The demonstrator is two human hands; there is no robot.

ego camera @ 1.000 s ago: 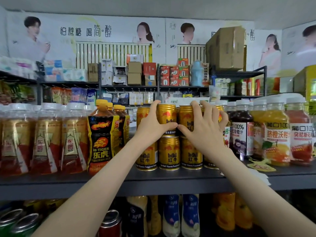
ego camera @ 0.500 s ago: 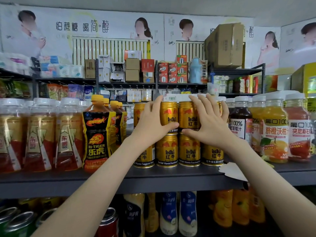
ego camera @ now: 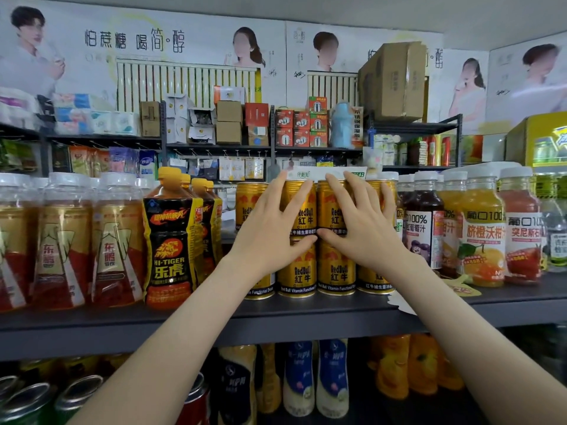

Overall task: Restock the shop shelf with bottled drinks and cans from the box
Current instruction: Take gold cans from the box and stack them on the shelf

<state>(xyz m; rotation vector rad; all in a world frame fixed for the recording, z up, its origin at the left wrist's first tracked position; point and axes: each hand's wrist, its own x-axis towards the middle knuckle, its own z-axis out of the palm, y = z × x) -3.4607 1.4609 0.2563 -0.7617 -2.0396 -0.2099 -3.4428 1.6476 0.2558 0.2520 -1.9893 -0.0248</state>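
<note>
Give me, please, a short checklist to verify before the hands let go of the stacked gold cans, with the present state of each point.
1. The left hand lies flat against the upper gold cans, fingers straight: ok.
2. The right hand lies flat against them too: ok.
3. The upper gold cans stand upright on the lower gold cans, front row aligned: ok.
4. The lower gold cans stand fully on the shelf, back from its front edge: ok.
5. Cans behind the front row are stacked straight: cannot tell, they are hidden.
6. The Hi-Tiger bottle beside the cans stands upright: ok.
</note>
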